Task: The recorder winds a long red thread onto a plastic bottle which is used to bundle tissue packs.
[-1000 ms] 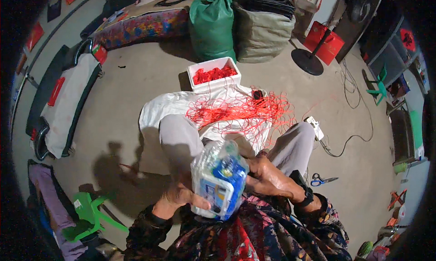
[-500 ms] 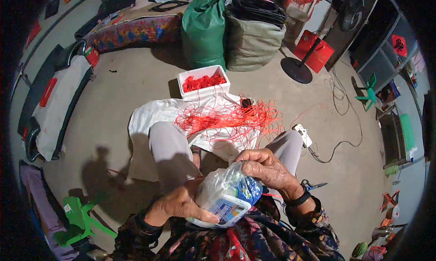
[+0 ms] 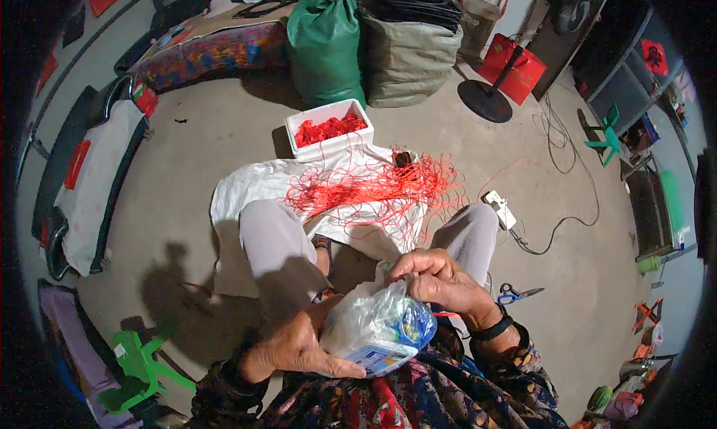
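Observation:
Above my lap I hold a white and blue container [image 3: 377, 360] inside a clear plastic bag [image 3: 366, 321]. My left hand [image 3: 302, 347] grips its left side, the thumb stretched along the lower edge. The fingers of my right hand [image 3: 441, 280] are bent in a pinch on the bag's gathered plastic at the upper right. What the container holds cannot be made out through the crinkled film. Scissors with blue handles [image 3: 509, 294] lie on the floor to the right of my right wrist.
Ahead, tangled red cord [image 3: 351, 194] lies on a white sheet [image 3: 246, 190], below a white foam box [image 3: 332, 141] of red pieces. A power strip [image 3: 499, 209] is at right. Green stools [image 3: 138, 362] and a standing fan [image 3: 485, 100] stand around; a green sack [image 3: 325, 48] is at the back.
The bagged container has tilted a little, and the film covers more of its labelled face. My right hand still pinches the bag. The whole view has shifted slightly.

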The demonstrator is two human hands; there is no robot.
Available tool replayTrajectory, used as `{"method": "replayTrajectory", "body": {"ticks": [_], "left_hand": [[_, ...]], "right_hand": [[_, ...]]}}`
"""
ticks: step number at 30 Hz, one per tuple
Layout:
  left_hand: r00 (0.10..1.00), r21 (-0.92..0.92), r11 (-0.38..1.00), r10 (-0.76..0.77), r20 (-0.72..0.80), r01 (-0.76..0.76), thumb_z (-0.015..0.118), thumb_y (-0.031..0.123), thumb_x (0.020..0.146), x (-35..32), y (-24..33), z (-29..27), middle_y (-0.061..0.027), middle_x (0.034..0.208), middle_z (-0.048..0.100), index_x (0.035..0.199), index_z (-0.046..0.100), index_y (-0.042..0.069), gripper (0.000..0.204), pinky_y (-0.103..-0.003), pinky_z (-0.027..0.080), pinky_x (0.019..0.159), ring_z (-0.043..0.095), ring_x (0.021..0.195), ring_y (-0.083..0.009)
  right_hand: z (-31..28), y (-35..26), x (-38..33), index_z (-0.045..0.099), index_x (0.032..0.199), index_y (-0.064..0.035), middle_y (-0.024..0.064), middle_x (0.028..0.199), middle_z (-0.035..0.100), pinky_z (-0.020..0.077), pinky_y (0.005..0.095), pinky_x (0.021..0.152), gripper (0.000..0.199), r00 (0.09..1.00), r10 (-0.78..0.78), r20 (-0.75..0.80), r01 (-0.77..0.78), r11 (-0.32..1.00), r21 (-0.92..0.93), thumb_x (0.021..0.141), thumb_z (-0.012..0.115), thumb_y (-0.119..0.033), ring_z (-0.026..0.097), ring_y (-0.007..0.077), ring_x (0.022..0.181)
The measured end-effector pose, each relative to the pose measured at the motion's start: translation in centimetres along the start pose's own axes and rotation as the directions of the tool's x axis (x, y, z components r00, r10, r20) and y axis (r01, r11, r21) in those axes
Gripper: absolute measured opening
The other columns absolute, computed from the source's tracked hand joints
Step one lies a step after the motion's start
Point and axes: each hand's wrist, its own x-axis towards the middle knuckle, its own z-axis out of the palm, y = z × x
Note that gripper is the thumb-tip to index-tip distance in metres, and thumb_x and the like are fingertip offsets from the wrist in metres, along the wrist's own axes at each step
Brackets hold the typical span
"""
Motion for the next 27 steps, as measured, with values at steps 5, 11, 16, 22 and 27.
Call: {"method": "replayTrajectory", "body": {"ticks": [5,11,16,22,27], "left_hand": [[1.000,-0.043,0.999,0.009,-0.015,-0.009,0.085,0.021,0.060,0.6,-0.4,0.7,-0.0110,0.114,0.056,0.123,0.044,-0.002,0.079,-0.034,0.040,0.094,0.052,0.105,-0.0182],[0.994,-0.023,0.994,-0.112,-0.020,0.111,0.086,0.020,0.059,1.0,0.6,1.2,-0.0107,0.114,0.055,0.123,0.045,-0.003,0.079,-0.034,0.041,0.094,0.053,0.104,-0.0182],[0.978,-0.126,0.970,-0.210,-0.014,0.206,0.087,0.020,0.056,1.4,1.1,1.2,-0.0102,0.114,0.056,0.123,0.045,-0.003,0.082,-0.033,0.041,0.093,0.053,0.103,-0.0179],[0.991,-0.004,0.992,-0.125,-0.047,0.124,0.087,0.018,0.055,1.6,0.0,1.3,-0.0090,0.114,0.056,0.125,0.044,-0.001,0.084,-0.033,0.041,0.093,0.052,0.103,-0.0168],[0.980,-0.130,0.977,-0.179,-0.091,0.167,0.087,0.019,0.054,1.6,0.6,1.9,-0.0093,0.113,0.056,0.124,0.044,-0.002,0.084,-0.032,0.041,0.093,0.053,0.103,-0.0169]], "right_hand": [[0.0,-1.1,-0.7,0.062,0.097,0.0016,0.0044,0.090,0.064,0.0445,0.0248,0.075,0.036,0.997,-0.047,0.060,0.050,0.997,-0.054,0.072,0.075,-0.021,0.058,0.0108,0.082],[-0.2,-0.9,-1.5,0.063,0.093,0.0026,0.0054,0.088,0.064,0.0450,0.0243,0.072,0.026,0.999,-0.019,0.049,0.019,1.000,0.001,0.075,0.071,-0.013,0.058,0.0101,0.081],[-0.7,-0.5,-1.6,0.064,0.090,0.0031,0.0058,0.086,0.064,0.0456,0.0247,0.070,0.017,0.996,-0.066,0.068,0.070,0.996,-0.050,0.079,0.067,-0.009,0.058,0.0100,0.078],[-1.3,0.2,-1.8,0.063,0.094,0.0037,0.0055,0.085,0.064,0.0456,0.0243,0.070,0.022,0.993,-0.111,0.042,0.107,0.991,0.084,0.083,0.066,-0.015,0.058,0.0102,0.078],[-1.7,0.0,-2.0,0.063,0.097,0.0032,0.0054,0.088,0.064,0.0453,0.0224,0.073,0.025,0.994,-0.095,0.052,0.088,0.989,0.120,0.083,0.067,-0.017,0.058,0.0095,0.083]]}}
